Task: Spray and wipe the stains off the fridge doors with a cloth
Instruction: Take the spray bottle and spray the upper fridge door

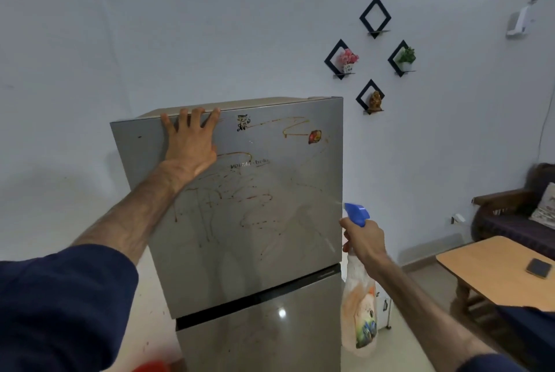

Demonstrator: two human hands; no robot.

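sleeve [60, 296] cropped, spray bottle [359, 305] label blurred

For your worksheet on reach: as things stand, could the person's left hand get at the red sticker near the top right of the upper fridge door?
Probably yes. The left hand rests flat on the upper fridge door, fingers hooked over its top edge, empty. The red sticker lies on the same surface at similar height, with nothing between them.

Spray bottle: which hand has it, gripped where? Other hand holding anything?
The right hand grips the spray bottle at its neck, just below the blue trigger head. The left hand holds nothing; it rests flat on the upper fridge door, fingers over the top edge.
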